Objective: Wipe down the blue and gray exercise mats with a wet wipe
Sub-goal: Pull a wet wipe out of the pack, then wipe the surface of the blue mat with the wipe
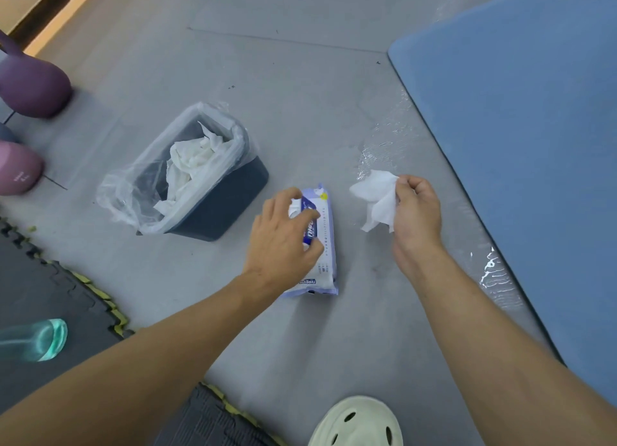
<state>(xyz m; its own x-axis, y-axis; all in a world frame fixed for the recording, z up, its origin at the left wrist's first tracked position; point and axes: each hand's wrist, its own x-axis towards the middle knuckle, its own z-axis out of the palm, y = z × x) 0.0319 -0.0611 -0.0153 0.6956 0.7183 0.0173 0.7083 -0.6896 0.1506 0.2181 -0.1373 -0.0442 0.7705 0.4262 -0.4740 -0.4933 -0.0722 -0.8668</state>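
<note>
Left to right. I see a lined bin (213, 191) on the gray mat (300, 94), used wipes (190, 161) crumpled inside it.

Just right of the bin: the wipe pack (325, 245), flat on the gray mat. Left hand (283, 235) is on top of it, fingers (305, 215) curled loosely over the opening end, pressing or closing the flap. I can't tell which; the hand hides the flap. Not a full grasp, more a hold-down. My guess is the pack is soft, light and slick film, so it'll slide unless pinned.

Right of that: a fresh wet wipe (377, 198), hanging from the right hand (417, 211), just above the gray mat. Thumb and fingertips (405, 181) are pinched narrow on its top corner; the rest droops in loose folds.

I judge the wipe limp, damp, near weightless, tears if snagged. A corner pinch is fine for carrying; for wiping I'd bunch it under a flat palm.

Far right: the blue mat (534, 128), edge against the gray one. A wet sheen shows on the gray mat along that seam.
</note>
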